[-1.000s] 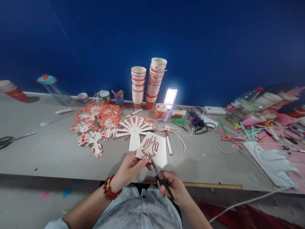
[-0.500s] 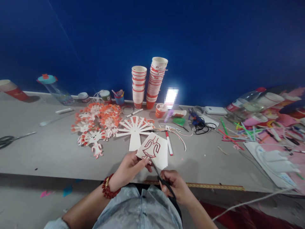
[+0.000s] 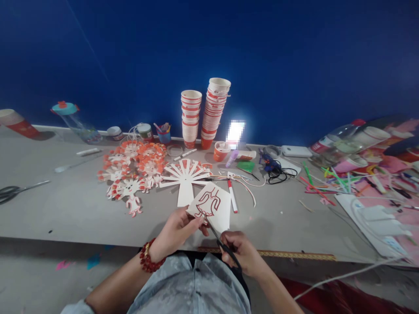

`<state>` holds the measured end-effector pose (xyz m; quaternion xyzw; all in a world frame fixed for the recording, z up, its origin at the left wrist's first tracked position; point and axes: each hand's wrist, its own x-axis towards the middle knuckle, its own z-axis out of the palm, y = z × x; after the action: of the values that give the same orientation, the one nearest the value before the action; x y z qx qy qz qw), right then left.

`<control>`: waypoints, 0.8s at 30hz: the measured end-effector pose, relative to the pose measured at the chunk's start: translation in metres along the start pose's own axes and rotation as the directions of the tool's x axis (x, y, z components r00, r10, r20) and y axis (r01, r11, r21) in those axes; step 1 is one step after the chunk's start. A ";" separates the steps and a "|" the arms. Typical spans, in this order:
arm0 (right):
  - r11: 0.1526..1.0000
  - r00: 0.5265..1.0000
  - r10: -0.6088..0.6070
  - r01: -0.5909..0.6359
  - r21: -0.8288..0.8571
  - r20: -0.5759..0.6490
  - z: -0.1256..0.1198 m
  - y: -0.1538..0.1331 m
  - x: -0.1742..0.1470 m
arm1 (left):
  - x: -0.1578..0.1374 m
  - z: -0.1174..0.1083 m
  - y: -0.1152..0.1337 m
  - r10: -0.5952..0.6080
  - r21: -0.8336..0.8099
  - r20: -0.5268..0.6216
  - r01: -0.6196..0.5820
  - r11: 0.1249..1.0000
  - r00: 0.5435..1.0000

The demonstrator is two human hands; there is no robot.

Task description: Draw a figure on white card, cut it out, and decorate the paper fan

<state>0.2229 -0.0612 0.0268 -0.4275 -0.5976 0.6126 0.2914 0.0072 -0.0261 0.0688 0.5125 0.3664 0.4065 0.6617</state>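
Observation:
My left hand [image 3: 183, 227] pinches the lower left edge of a white sheet of paper [image 3: 222, 214], which bears a dark red outline of a dress with small feet. Black-handled scissors [image 3: 215, 234] are in my right hand [image 3: 239, 253], fingers in the handles. Their blades reach the paper at the drawn feet, close to my left fingertips. Just beyond the sheet lies a white paper cut into a fan of strips [image 3: 185, 185]. A red and white marker [image 3: 232, 197] rests right of the sheet. Several cut-out paper figures with orange-red fringes [image 3: 130, 188] lie to the left.
Two tall stacks of paper cups [image 3: 190, 120] stand at the back near a bright phone screen [image 3: 236, 134]. A second pair of scissors [image 3: 22, 190] lies far left. Coloured sticks and scraps [image 3: 340, 181], a bottle [image 3: 337, 135] and white chargers [image 3: 381, 220] crowd the right side.
The scissors and my right hand have shifted very slightly, with the blades still at the drawn feet. My left hand keeps its hold on the paper almost unmoved.

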 end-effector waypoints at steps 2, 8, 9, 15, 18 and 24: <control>1.000 1.000 0.007 -0.007 0.012 0.003 0.000 -0.001 0.000 | 0.000 0.000 0.000 0.002 0.007 0.002 -0.002 1.000 1.000; 0.999 0.999 0.022 -0.023 0.033 0.035 0.004 -0.001 0.000 | -0.001 0.000 0.001 0.000 0.058 0.006 -0.001 0.998 1.000; 0.999 0.999 0.019 -0.020 0.028 0.038 0.004 -0.001 0.000 | -0.001 -0.001 0.001 -0.001 0.069 0.009 0.000 0.998 1.000; 1.000 1.000 0.004 -0.003 -0.014 0.026 0.002 0.000 0.001 | -0.002 -0.003 0.001 -0.018 0.110 0.012 0.016 0.994 1.000; 0.999 1.000 -0.014 0.015 -0.031 0.018 0.001 0.001 0.002 | -0.001 -0.002 0.001 -0.010 0.085 0.006 0.009 0.996 1.000; 0.998 0.999 -0.034 0.035 -0.053 0.013 0.001 0.004 0.002 | 0.000 -0.002 0.002 -0.020 0.044 0.016 0.019 0.999 1.000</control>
<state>0.2212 -0.0601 0.0222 -0.4208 -0.6227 0.5940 0.2869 0.0049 -0.0248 0.0698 0.5264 0.3748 0.3878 0.6573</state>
